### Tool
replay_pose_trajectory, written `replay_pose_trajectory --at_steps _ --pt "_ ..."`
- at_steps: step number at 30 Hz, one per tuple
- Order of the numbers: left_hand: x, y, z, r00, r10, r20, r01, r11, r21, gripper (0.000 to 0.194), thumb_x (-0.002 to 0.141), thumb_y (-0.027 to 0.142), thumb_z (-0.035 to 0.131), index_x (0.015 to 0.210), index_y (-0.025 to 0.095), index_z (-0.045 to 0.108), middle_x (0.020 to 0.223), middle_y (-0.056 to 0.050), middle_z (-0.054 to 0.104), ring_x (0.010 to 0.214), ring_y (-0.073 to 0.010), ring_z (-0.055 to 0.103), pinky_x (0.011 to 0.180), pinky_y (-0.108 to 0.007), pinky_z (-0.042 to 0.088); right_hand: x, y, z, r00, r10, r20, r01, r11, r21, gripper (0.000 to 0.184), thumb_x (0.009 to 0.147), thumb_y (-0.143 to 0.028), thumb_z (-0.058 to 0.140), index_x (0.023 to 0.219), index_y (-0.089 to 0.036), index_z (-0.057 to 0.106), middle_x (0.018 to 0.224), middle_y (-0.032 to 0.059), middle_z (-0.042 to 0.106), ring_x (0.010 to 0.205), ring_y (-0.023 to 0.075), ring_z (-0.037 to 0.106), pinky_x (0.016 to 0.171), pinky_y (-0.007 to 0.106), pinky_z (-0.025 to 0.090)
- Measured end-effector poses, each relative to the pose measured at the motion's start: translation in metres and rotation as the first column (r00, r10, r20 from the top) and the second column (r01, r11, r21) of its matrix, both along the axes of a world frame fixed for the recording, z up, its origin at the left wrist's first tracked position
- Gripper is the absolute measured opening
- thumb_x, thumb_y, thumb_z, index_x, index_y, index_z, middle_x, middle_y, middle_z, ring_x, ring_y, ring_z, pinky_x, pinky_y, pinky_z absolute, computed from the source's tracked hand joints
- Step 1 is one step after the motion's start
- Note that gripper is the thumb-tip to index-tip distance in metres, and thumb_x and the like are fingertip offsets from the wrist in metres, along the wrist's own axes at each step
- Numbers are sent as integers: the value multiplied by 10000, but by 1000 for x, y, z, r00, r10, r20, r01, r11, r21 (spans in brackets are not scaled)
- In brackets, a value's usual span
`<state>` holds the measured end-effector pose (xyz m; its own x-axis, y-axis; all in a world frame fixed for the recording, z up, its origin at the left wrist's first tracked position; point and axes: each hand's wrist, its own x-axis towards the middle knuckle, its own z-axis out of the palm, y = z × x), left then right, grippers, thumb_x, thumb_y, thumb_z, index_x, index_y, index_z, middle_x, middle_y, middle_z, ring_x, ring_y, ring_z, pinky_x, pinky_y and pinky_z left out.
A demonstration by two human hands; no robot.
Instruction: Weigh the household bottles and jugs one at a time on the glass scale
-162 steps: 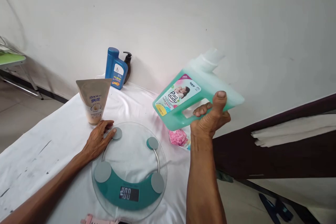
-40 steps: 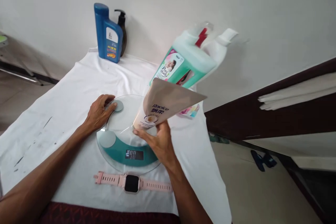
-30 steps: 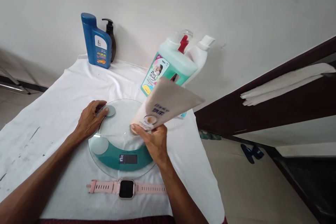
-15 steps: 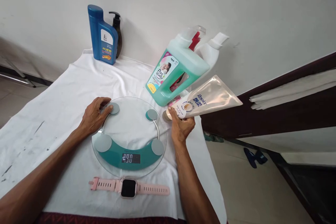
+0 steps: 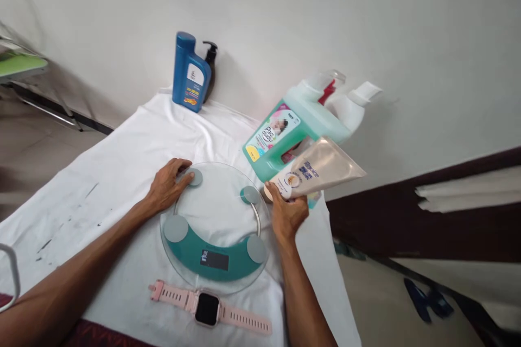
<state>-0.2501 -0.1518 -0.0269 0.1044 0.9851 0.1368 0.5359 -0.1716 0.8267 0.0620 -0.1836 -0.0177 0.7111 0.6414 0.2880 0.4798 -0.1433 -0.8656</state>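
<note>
A round glass bathroom scale (image 5: 195,263) with a teal band and grey pads lies on the white cloth. My left hand (image 5: 170,183) grips its far left rim, thumb on the top by a pad, other fingers at the edge. In my right hand (image 5: 288,211) is a beige Rejoice tube (image 5: 319,165), held by its cap end above the cloth, right of the scale. It tilts with its wide flat end up and to the right. Just behind the tube stands a green detergent jug (image 5: 280,135), partly covered by it. Only a small faint mark shows on the scale's dark display.
A pink-strapped smartwatch (image 5: 207,308) lies in front of the scale. At the back left stand a blue bottle (image 5: 190,76) and a dark pump bottle (image 5: 210,70). A white bottle (image 5: 350,111) is behind the jug, against the wall. Dark slippers (image 5: 427,301) are on the floor.
The view has swung left, so things sit farther right and lower. The large digits on the scale's display are gone. Both hands keep their holds; the tube overlaps the jug more.
</note>
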Motion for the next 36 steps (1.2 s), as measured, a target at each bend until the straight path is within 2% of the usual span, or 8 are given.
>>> replay_pose_trajectory --at_steps 3,7,10,13,16,23,28,36 --pt "0 -2 0 1000 -2 24 2 1000 -1 375 953 476 553 1181 210 685 1162 -84 731 1073 -269 704 1019 -459 570 1 -14 20 999 35 -3 -35 998 -51 689 577 -591 953 1058 -170 697 1057 124 751 1014 359 719 929 555 600" --pt "1 -4 -1 998 -5 57 4 1000 8 313 961 426 558 1165 217 672 1157 -86 721 1073 -266 701 1014 -463 571 -16 -39 59 935 -138 326 31 949 314 772 695 -588 915 1303 -218 617 1328 185 622 1213 387 642 915 574 608" --pt "2 -5 -3 997 -14 79 14 1000 3 288 963 390 566 1166 212 667 1155 -90 717 1085 -269 698 1013 -459 568 -53 -29 84 799 -184 573 -161 852 498 641 817 -522 848 1342 -260 590 1348 190 581 1295 385 590 955 575 586" --pt "3 -4 -6 996 -8 86 8 1000 1 270 970 359 569 1171 205 664 1159 -96 713 1101 -272 693 1015 -456 562 -99 32 92 722 186 666 -505 800 325 418 925 -485 749 1234 -254 589 1204 115 657 1207 317 641 1027 553 554" --pt "5 -3 -9 996 -10 83 10 1000 1 261 962 330 585 1175 200 661 1156 -102 706 1097 -271 689 1012 -444 557 -141 128 85 743 507 437 -612 779 137 531 879 -520 763 1275 -243 541 1352 122 645 1291 302 619 1071 513 538" --pt "8 -5 -5 996 -12 93 17 998 -53 284 956 321 623 1214 208 662 1187 -109 703 1141 -283 670 1020 -433 539 -214 306 70 850 513 120 -519 855 22 846 673 -388 896 1352 -118 471 1440 248 556 1392 368 553 1192 523 434" --pt "10 -5 -1 997 -17 75 25 995 -99 306 963 300 623 1238 172 667 1198 -124 701 1143 -292 652 1044 -447 522 -231 342 59 892 443 87 -447 894 30 735 646 -353 891 1268 -170 547 1340 170 602 1331 361 576 1160 550 457" --pt "8 -6 3 998 -39 54 46 990 -134 357 982 301 610 1295 137 664 1203 -134 694 1138 -296 644 1024 -444 519 -229 317 61 876 481 27 -481 877 -4 448 607 -396 926 935 -197 696 953 70 711 1033 311 676 1046 532 541"
